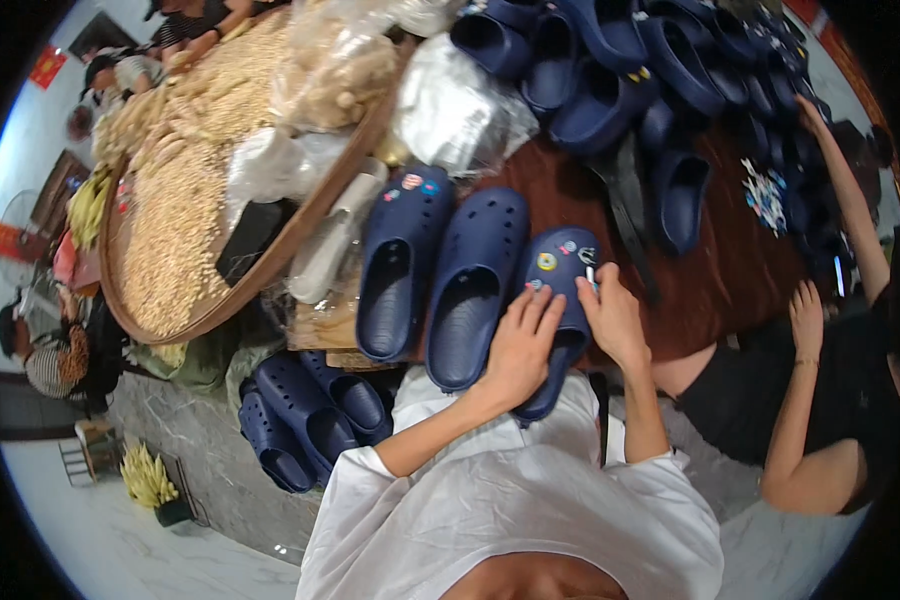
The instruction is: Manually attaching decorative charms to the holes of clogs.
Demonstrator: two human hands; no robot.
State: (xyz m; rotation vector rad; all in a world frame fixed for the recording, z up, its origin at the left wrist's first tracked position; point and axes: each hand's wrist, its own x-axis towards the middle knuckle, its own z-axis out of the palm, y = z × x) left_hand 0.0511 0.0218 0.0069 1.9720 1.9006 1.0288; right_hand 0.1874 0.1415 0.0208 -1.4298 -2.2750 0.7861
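A navy clog (pixel 560 265) lies across my lap against the table edge, its holed toe dotted with several small coloured charms. My left hand (pixel 520 340) is closed over its left side, fingers on the upper near the opening. At the right of the toe, my right hand (pixel 615 318) pinches a small white shoe charm (pixel 590 276) at the holes; the fingers partly cover it. Just left stands a plain navy clog (pixel 480 230) with no charms, touching the clog under my hands. Beyond that, another navy clog (pixel 410 205) carries a few charms on its toe.
Many navy clogs (pixel 595 110) are heaped at the far side of the brown tabletop (pixel 560 185), near a pile of loose charms (pixel 765 197). A round tray (pixel 255 305) of pale kernels stands left. More clogs (pixel 305 405) sit lower left. A co-worker's arm (pixel 850 190) reaches in from the right.
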